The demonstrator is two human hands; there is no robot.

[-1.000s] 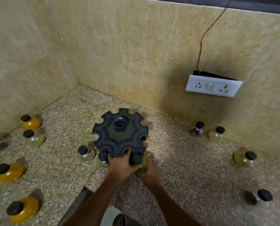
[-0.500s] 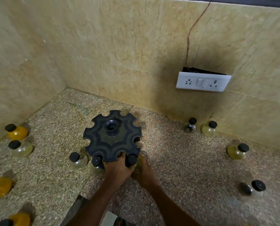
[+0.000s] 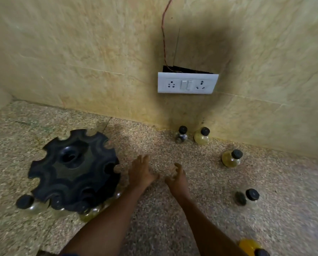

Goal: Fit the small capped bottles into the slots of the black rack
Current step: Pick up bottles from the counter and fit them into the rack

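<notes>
Rack [image 3: 74,170]: one, black, notched round the rim, standing on the speckled stone surface [image 3: 154,141] at left. Bottles in its slots: two black caps discernible at the near rim, one [image 3: 57,202] and another [image 3: 83,207], glass bodies blurred beneath; a further yellowish body [image 3: 88,215] just beside them, count there uncertain. One clear bottle [image 3: 26,203] just beside the rack's near-left edge, outside the slots.

Loose bottles to the right: two against the wall, one clear [image 3: 181,134] and one pale yellow [image 3: 202,136], close together; one yellow-green [image 3: 231,158] nearer; one clear [image 3: 250,197] further right with a dark blurred object [image 3: 240,198] touching or just beside it, identity not determinable; one amber bottle [image 3: 251,246] at the bottom edge, partly cut off.

Left hand [image 3: 140,172]: extended forward just right of the rack, fingers straight and spread, holding nothing. Right hand [image 3: 177,177]: alongside, well short of the loose bottles, fingers loosely bent, holding nothing. Contact with the surface not determinable for either.

White socket plate [image 3: 187,84] on the tiled wall, red wire [image 3: 163,34] rising from the opening above it.
</notes>
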